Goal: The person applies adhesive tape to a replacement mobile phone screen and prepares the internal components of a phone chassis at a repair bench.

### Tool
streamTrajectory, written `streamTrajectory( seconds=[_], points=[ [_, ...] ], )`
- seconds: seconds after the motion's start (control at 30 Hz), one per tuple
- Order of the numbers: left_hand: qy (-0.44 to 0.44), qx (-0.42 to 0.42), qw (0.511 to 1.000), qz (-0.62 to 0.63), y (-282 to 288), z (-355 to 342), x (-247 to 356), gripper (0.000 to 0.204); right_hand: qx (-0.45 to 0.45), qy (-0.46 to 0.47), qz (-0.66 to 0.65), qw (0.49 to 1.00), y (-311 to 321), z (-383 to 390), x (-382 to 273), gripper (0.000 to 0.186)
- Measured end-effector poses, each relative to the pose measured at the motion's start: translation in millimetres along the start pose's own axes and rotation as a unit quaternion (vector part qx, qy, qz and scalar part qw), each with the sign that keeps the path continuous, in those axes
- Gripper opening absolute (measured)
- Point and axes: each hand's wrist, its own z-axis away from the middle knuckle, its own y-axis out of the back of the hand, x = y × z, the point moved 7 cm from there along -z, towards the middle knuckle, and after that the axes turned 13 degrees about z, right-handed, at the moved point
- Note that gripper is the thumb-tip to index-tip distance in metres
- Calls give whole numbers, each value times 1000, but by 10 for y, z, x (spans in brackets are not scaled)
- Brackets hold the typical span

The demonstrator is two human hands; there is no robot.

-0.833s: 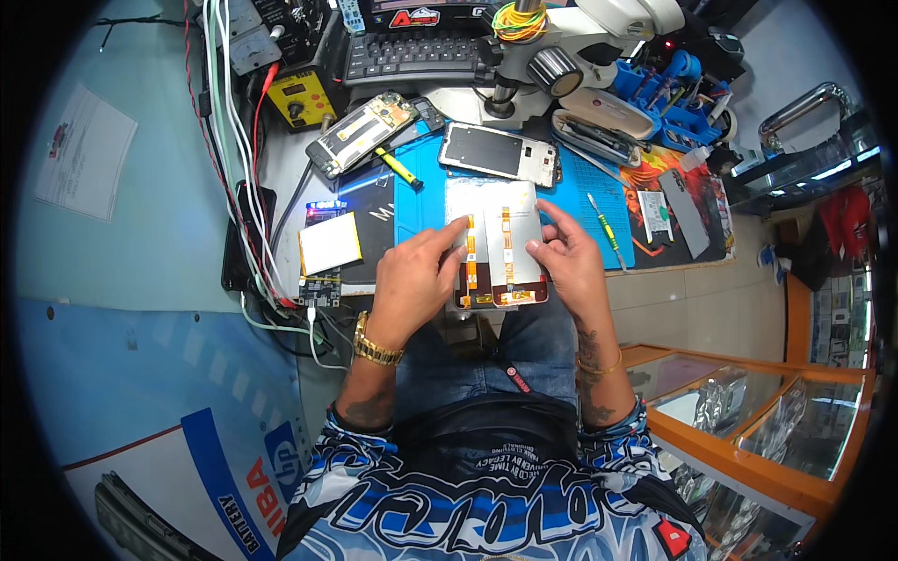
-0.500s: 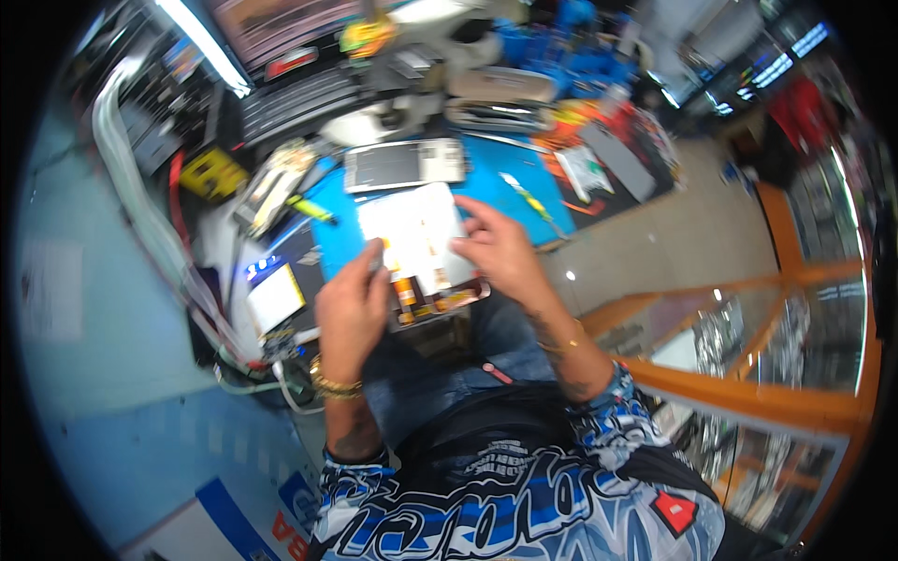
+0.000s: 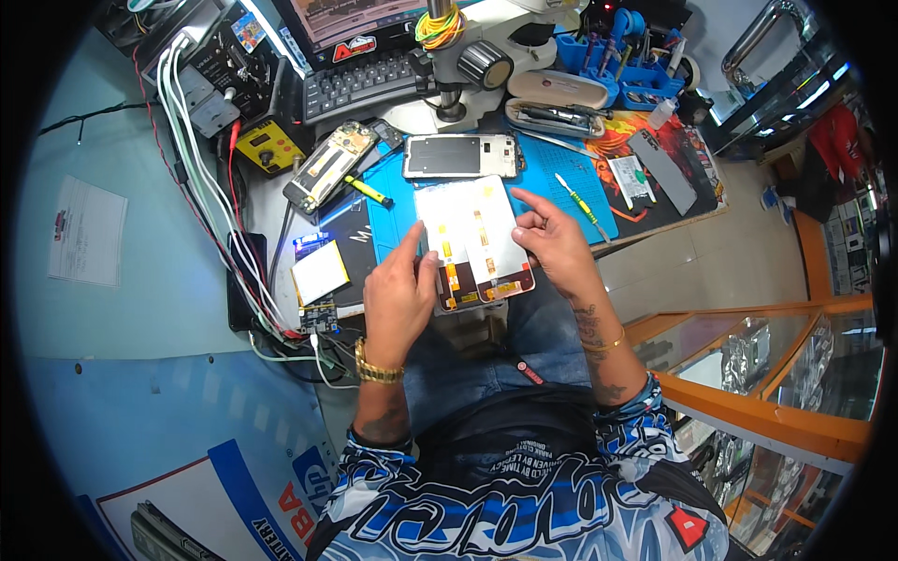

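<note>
Two phone screens, backs up with orange flex cables near their lower ends, are held side by side over the front edge of the blue mat. My left hand (image 3: 400,292) pinches the left screen (image 3: 443,211) at its left edge, thumb on the near side. My right hand (image 3: 557,245) grips the right screen (image 3: 494,222) by its right edge, index finger lifted toward the top corner. The right screen seems to overlap the left one slightly. Just beyond them lies a silver phone frame (image 3: 447,157) on the mat.
A gold-edged opened phone (image 3: 334,166) and a yellow-green tool (image 3: 370,192) lie left. A thin yellow-green hand tool (image 3: 582,204) and a grey back cover (image 3: 663,172) are right. Behind stand a microscope (image 3: 486,64), a keyboard (image 3: 363,86) and a zip case (image 3: 556,105).
My view has shifted, so the bench sits farther right in the picture and looks sharper. Both hands still hold the screens, whose gap between flex cables looks slightly wider.
</note>
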Motion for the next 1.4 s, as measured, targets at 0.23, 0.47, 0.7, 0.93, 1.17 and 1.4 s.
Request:
streamTrajectory(
  seconds=[0.23,0.47,0.7,0.93,1.17,1.4],
  points=[
    [5,71,988,-137,-15,260,368,75,97,43,-24,994,421,172,-81,54],
    [-35,83,968,-233,-308,169,534,88,158,65,92,981,717,208,148,54],
    [35,29,965,-259,-328,66,410,86,311,137,372,864,536,401,-64,45],
    [20,3,948,-318,-452,14,467,99,350,112,514,775,352,257,-169,32],
    [5,-9,951,-308,-413,-52,418,95,376,131,515,759,375,266,-133,31],
    [-13,-20,972,-233,-354,-93,345,94,240,248,478,808,429,1422,-259,15]
  ],
)
